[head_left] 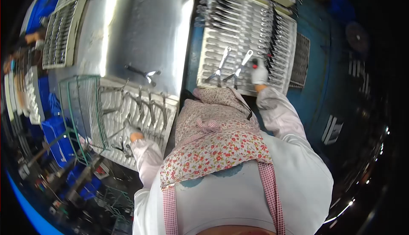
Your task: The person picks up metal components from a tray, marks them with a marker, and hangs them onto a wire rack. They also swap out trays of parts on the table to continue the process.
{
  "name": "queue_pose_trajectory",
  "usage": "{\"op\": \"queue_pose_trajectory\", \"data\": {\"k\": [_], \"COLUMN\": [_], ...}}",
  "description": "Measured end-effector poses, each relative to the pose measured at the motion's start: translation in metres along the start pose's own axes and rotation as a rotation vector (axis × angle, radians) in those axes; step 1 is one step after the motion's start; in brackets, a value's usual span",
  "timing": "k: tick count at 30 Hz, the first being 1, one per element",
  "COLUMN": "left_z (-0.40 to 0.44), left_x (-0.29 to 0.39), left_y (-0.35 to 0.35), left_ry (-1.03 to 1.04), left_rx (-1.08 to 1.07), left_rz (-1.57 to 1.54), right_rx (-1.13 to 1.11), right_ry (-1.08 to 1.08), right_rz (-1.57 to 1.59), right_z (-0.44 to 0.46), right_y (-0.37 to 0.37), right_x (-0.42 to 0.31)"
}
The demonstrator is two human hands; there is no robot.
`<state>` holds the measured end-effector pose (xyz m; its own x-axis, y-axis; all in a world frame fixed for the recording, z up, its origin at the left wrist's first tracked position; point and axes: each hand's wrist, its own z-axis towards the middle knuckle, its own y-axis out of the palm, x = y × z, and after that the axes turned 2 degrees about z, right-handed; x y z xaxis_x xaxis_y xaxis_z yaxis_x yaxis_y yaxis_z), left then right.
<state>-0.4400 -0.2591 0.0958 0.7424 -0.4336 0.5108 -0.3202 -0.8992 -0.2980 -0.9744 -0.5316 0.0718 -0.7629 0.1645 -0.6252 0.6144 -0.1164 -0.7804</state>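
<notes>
My left hand [134, 132], in a pale glove, is low over the left tray [174, 107], where several metal tools lie in moulded slots. Its fingertips are blurred, so I cannot see whether they grip a tool. My right hand [259, 73], also gloved, is closed over the right tray [293, 43]. A small dark piece with a red end [254, 63] shows at its fingers; its kind is unclear. Just left of that hand, two shiny wrench-like tools [243, 64] with a holed end and a forked dark end lie across the slots.
A forked tool with a dark handle [145, 73] lies on the steel tabletop [145, 26]. A green wire rack [81, 107] stands beside the left tray. Another slotted tray [61, 34] sits farther left, near another person's hand [33, 37]. Blue bins [57, 139] are at the left.
</notes>
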Motion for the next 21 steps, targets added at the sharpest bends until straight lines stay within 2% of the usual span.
{"op": "queue_pose_trajectory", "data": {"k": [1, 2, 4, 6, 7, 8, 9, 10, 11, 12, 14, 15, 17, 19, 20, 21], "left_z": [-0.036, -0.057, -0.136, -0.150, -0.141, -0.168, -0.180, -0.191, -0.187, -0.197, -0.193, -0.206, -0.173, -0.158, -0.160, -0.161], "left_x": [-0.005, -0.003, -0.007, -0.013, -0.015, -0.015, -0.008, -0.009, -0.016, -0.019, -0.028, -0.028, -0.041, -0.048, -0.050, -0.050], "left_y": [0.009, 0.025, 0.064, 0.093, 0.116, 0.166, 0.210, 0.258, 0.301, 0.342, 0.417, 0.448, 0.503, 0.533, 0.540, 0.544], "left_ry": [0.087, 0.205, 0.448, 0.944, 1.309, 1.636, 1.863, 1.965, 1.969, 1.921, 2.063, 2.059, 2.414, 2.105, 2.140, 2.177], "left_rx": [0.013, 0.122, 0.346, 0.302, 0.121, -0.025, -0.179, -0.221, -0.290, -0.361, -0.441, -0.467, -0.261, -0.308, -0.319, -0.328], "left_rz": [0.015, 0.109, 0.283, 0.561, 0.753, 0.751, 0.902, 1.069, 1.051, 1.230, 1.523, 1.699, 1.788, 2.158, 2.228, 2.301], "right_rx": [0.031, 0.073, 0.051, -0.060, -0.132, -0.214, -0.243, -0.294, -0.338, -0.357, -0.395, -0.340, -0.224, 0.023, 0.096, 0.024], "right_ry": [0.184, 0.283, 0.379, 0.429, 0.414, 0.390, 0.275, 0.162, 0.054, 0.036, -0.001, 0.004, 0.020, -0.051, -0.119, -0.207], "right_rz": [-0.088, -0.061, -0.178, -0.282, -0.316, -0.344, -0.409, -0.417, -0.427, -0.441, -0.476, -0.412, -0.291, -0.013, 0.034, -0.042], "right_z": [0.002, 0.006, 0.008, 0.009, 0.012, 0.012, 0.013, 0.017, 0.020, 0.021, 0.022, 0.020, 0.014, 0.006, 0.006, 0.005], "right_y": [-0.022, -0.032, -0.050, -0.053, -0.047, -0.034, -0.029, -0.027, -0.027, -0.024, -0.022, -0.028, -0.059, -0.100, -0.118, -0.145], "right_x": [0.019, 0.045, 0.075, 0.086, 0.093, 0.104, 0.103, 0.103, 0.105, 0.111, 0.123, 0.126, 0.123, 0.113, 0.107, 0.105]}}
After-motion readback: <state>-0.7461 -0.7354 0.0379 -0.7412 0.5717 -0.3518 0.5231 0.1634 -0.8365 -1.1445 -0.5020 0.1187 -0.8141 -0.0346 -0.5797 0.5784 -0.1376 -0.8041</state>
